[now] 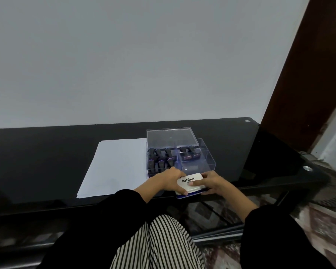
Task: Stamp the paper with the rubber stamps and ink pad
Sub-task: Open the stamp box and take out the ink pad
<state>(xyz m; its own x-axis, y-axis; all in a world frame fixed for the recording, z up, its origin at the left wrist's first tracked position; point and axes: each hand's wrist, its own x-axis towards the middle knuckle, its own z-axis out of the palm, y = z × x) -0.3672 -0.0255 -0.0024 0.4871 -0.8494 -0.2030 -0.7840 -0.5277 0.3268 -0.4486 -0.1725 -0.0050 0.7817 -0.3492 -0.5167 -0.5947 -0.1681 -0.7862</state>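
Both hands: you've got them on the ink pad (190, 181), one at each end, the pad clamped between them.
Left grip: your left hand (167, 179) curls round the pad's 9 o'clock end, thumb hooked over the near corner of the white top.
Right grip: your right hand (211, 182) wraps the 3 o'clock end, thumb laid across the white top just below the Artline name.
Ink pad: white top over blue base, sitting at the near edge of the black table (47, 162).
Clear box (206, 162): at 12 o'clock from the pad, just beyond your knuckles; touching or not, I cannot tell.
Stamps (163, 156): dark handles, standing in the box's compartments.
Box lid (169, 136): clear, at the box's 12 o'clock side.
Paper (114, 166): white sheets lying flat at 10 o'clock from the pad, right edge just beside the box.
Sleeves (124, 200): black, down to your wrists.
Striped trousers (159, 243): at 6 o'clock, below the table edge.
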